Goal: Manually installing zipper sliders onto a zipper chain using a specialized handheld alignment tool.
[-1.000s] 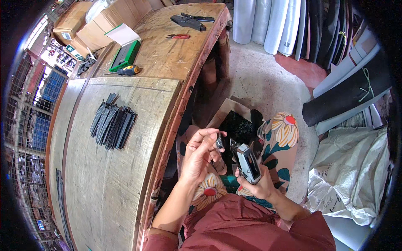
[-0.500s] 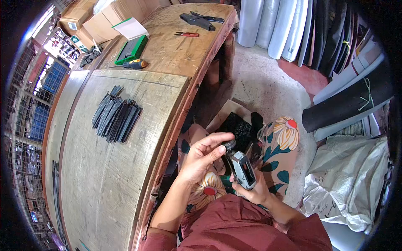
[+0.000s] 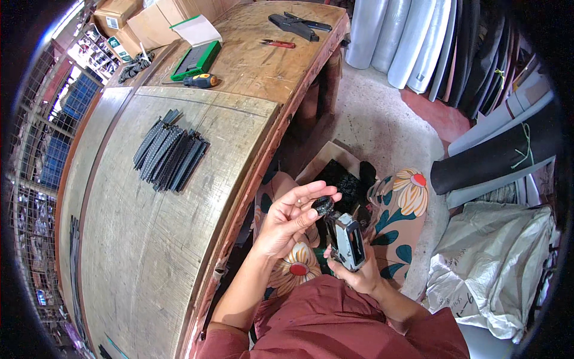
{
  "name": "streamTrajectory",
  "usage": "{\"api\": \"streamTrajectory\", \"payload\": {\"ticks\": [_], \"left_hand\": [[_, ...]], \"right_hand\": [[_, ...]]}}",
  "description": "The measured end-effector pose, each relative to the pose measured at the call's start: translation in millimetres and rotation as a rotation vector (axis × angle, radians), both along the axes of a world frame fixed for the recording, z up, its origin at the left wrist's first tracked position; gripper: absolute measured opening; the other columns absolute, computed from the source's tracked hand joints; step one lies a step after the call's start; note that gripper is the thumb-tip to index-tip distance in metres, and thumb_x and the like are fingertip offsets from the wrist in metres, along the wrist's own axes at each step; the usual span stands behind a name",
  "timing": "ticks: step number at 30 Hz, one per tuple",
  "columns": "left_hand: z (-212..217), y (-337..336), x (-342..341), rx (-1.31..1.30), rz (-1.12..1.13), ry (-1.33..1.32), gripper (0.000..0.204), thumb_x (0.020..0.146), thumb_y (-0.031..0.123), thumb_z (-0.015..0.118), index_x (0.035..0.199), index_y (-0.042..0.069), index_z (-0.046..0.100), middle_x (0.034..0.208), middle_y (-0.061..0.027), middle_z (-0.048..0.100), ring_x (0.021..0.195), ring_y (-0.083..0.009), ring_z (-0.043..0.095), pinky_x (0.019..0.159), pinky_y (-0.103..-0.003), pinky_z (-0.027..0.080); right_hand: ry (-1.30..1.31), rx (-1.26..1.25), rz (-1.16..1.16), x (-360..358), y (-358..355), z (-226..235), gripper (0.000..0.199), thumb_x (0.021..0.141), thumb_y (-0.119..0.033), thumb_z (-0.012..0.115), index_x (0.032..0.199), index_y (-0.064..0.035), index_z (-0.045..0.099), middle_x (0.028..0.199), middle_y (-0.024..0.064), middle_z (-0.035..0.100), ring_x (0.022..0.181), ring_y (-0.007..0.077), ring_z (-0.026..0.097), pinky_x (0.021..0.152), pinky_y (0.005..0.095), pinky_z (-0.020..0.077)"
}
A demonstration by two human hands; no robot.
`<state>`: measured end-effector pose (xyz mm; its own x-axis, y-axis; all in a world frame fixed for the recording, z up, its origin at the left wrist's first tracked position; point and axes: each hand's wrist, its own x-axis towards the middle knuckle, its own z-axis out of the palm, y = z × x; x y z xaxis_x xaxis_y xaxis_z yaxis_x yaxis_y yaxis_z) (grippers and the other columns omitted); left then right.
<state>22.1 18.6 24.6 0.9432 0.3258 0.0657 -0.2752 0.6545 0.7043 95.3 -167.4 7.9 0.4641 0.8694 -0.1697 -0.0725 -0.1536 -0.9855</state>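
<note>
Above my lap, my left hand pinches a small looped piece of black strap between thumb and fingers. My right hand is wrapped round a grey and black hand stapler. The stapler's far end is close to the strap; whether they touch I cannot tell. Beyond my hands, dark pieces lie in an open carton by my knees. On the workbench to my left rests a pile of short black patterned straps.
The wooden workbench carries a green box of dark strips, a screwdriver, red-handled snips and a black plier-like tool. Cardboard boxes stand behind. Material rolls and a white sack flank the right.
My left fingers have lifted and spread a little, and more of the strap loop shows beside the stapler. My right hand keeps its grip. The whole view has shifted slightly.
</note>
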Motion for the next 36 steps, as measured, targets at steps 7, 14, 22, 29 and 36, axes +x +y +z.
{"api": "streamTrajectory", "payload": {"ticks": [7, 14, 22, 29, 36], "left_hand": [[1.1, 4.0, -2.4, 0.084, 0.002, 0.036, 0.054, 0.082, 0.004, 0.065, 0.131, 0.003, 0.043, 0.124, -0.0203, 0.053, 0.116, -0.0306, 0.053, 0.098, -0.040, 0.044], [6.6, 5.9, -4.7, 0.151, -0.016, 0.046, 0.053, 0.083, 0.002, 0.063, 0.132, 0.002, 0.042, 0.122, -0.0205, 0.055, 0.114, -0.0303, 0.054, 0.098, -0.042, 0.043], [10.1, 5.3, -4.7, 0.233, -0.028, 0.041, 0.053, 0.083, 0.001, 0.063, 0.132, 0.001, 0.042, 0.123, -0.0212, 0.054, 0.115, -0.0296, 0.054, 0.098, -0.041, 0.043], [14.1, 4.8, -4.5, 0.233, -0.028, 0.051, 0.053, 0.083, -0.001, 0.062, 0.131, -0.001, 0.042, 0.122, -0.0213, 0.055, 0.115, -0.0291, 0.054, 0.097, -0.040, 0.044], [14.4, 5.4, -5.4, 0.242, -0.021, 0.037, 0.053, 0.082, 0.000, 0.063, 0.131, -0.001, 0.042, 0.122, -0.0211, 0.055, 0.115, -0.0290, 0.054, 0.098, -0.040, 0.043]], "right_hand": [[-0.078, -0.001, 0.021, 0.8, 3.0, 5.5, 0.029, 0.074, -0.007, 0.069, 0.099, -0.0030, 0.056, 0.084, 0.0061, 0.062, 0.075, 0.0166, 0.061, 0.070, 0.0297, 0.0484], [-0.206, 0.061, 0.015, 0.4, 3.2, 2.8, 0.030, 0.074, -0.008, 0.068, 0.101, -0.0028, 0.055, 0.085, 0.0080, 0.063, 0.075, 0.0191, 0.062, 0.070, 0.0304, 0.0486], [-0.140, 0.013, 0.004, -0.5, 0.4, -1.8, 0.030, 0.075, -0.009, 0.068, 0.102, -0.0028, 0.055, 0.084, 0.0079, 0.062, 0.074, 0.0193, 0.061, 0.069, 0.0303, 0.0481], [-0.147, 0.065, -0.032, -1.1, 1.4, -0.8, 0.030, 0.074, -0.008, 0.068, 0.101, -0.0025, 0.055, 0.082, 0.0080, 0.060, 0.072, 0.0196, 0.060, 0.067, 0.0308, 0.0476], [-0.228, 0.065, 0.000, 1.0, 2.5, 0.1, 0.025, 0.074, -0.004, 0.066, 0.096, -0.0008, 0.057, 0.078, 0.0076, 0.060, 0.064, 0.0168, 0.058, 0.060, 0.0291, 0.0468]]}}
